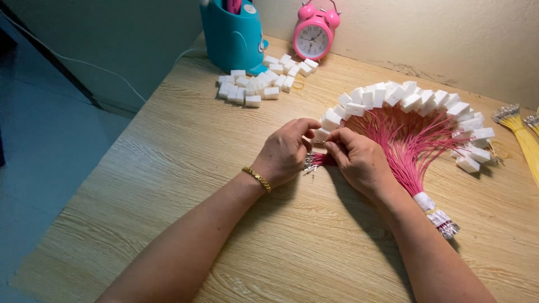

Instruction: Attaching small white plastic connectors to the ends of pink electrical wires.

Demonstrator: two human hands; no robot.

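Leftmost on the wooden table (168,168), near the far edge, stands a teal holder (233,33), and just in front of it lies a loose heap of small white connector housings (258,85). Beside the holder, against the wall, sits a pink alarm clock (313,35).

Nearer the middle, the left hand (286,154), with a gold bracelet (256,178) at its wrist, is curled, thumb and forefinger pinched on a white housing (321,134) at the near end of the fan. Just beside it, almost touching, the right hand (359,160) is closed too, fingertips pinching a thin pink wire close to that same housing. Between and just under the two hands a small bunch of pink wires with bare metal terminals (312,163) pokes out to the left, lying on the table.

Further right, beyond the right hand, spreads a fan of pink wires (407,137), each ending in a white housing, the housings forming an arc from the hands round to the right. These wires gather into a taped bundle end (435,213) beside the right forearm. At the far right edge lie yellow wires (525,137) with metal tips, well apart from both hands.
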